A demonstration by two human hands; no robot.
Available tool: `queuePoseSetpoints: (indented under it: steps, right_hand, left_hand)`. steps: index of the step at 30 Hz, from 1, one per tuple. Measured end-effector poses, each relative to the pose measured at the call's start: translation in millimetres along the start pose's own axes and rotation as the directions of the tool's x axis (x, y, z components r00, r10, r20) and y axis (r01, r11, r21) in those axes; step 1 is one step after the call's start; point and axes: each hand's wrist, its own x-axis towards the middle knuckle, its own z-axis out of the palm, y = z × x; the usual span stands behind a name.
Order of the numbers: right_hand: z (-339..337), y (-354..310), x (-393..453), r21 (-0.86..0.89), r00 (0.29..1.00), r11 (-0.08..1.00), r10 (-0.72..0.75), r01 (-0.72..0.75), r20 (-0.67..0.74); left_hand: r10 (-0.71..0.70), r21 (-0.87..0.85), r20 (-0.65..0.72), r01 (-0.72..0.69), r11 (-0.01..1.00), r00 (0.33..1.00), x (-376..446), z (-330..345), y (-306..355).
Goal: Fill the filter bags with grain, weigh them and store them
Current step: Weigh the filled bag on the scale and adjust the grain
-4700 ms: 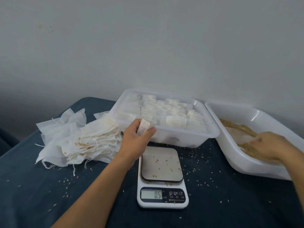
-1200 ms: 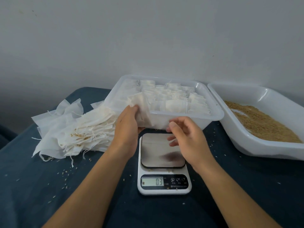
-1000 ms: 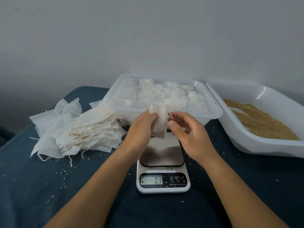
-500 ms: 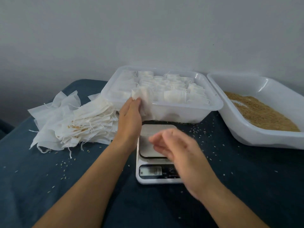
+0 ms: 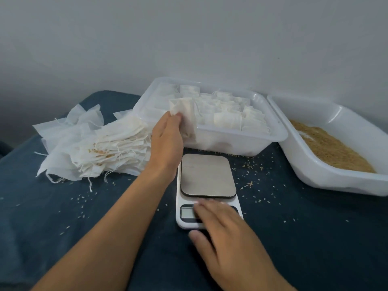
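My left hand (image 5: 167, 139) holds a white filter bag (image 5: 185, 114) at the near left rim of the clear storage box (image 5: 241, 139), which holds several filled bags. My right hand (image 5: 226, 234) lies flat with straight fingers on the front panel of the white kitchen scale (image 5: 207, 181), covering part of its display. The steel weighing plate is bare. A white tray (image 5: 340, 179) with brown grain (image 5: 329, 145) sits at the right.
A heap of empty filter bags (image 5: 94, 148) with loose strings lies on the dark blue cloth at the left. Loose grains are scattered on the cloth around the scale. A grey wall stands right behind the box and tray.
My right hand let go of the bag, dropped from above the plate to the scale's front panel. My left hand moved the bag back to the box's left rim.
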Motion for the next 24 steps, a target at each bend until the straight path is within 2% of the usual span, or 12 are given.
queuePoseSetpoints:
  steps: [2,4,7,9,10,12,14,16,21,23,24]
  right_hand:
    - [-16,12,-7,-0.102,0.983,0.98,0.179,-0.173,0.048]
    - [-31,28,-14,-0.178,0.907,0.92,0.379,-0.348,0.185]
    - [-44,33,-19,-0.252,0.869,0.881,0.453,-0.401,0.199]
    - [-43,22,-17,-0.295,0.924,0.901,0.364,-0.318,0.115]
    - [-39,17,-18,-0.25,0.957,0.932,0.285,-0.263,0.056]
    - [-20,8,-18,-0.168,0.997,0.984,0.039,-0.051,-0.072]
    - [-5,-1,-12,-0.16,0.993,0.98,-0.117,0.115,0.001]
    - [-1,0,-6,-0.195,0.992,0.973,-0.119,0.127,0.05]
    - [-22,32,-26,-0.314,0.988,0.938,0.125,-0.147,-0.092]
    - [-23,34,-36,-0.347,0.986,0.925,0.12,-0.154,-0.117]
    - [-20,30,-38,-0.332,0.992,0.939,0.057,-0.091,-0.112]
  left_hand:
    - [0.009,0.003,0.008,-0.009,1.0,1.0,0,0,0]
    - [0.008,-0.001,0.016,-0.008,1.0,1.0,-1,0,1]
    - [0.004,0.011,0.025,-0.004,1.0,1.0,-2,1,2]
    - [-0.001,0.02,0.019,0.0,1.0,1.0,-3,1,4]
    - [-0.005,0.018,0.017,0.005,1.0,1.0,-4,1,4]
    - [-0.019,0.006,0.016,0.019,1.0,1.0,-4,2,5]
    - [-0.023,0.0,0.015,0.023,1.0,1.0,-5,2,6]
    - [-0.025,0.006,0.017,0.025,1.0,1.0,-5,1,6]
    - [-0.039,0.025,0.001,0.038,0.999,0.999,-3,0,4]
    - [-0.04,0.038,0.003,0.04,0.999,0.999,-3,1,4]
    - [-0.035,0.041,0.004,0.035,0.999,0.999,-4,3,5]
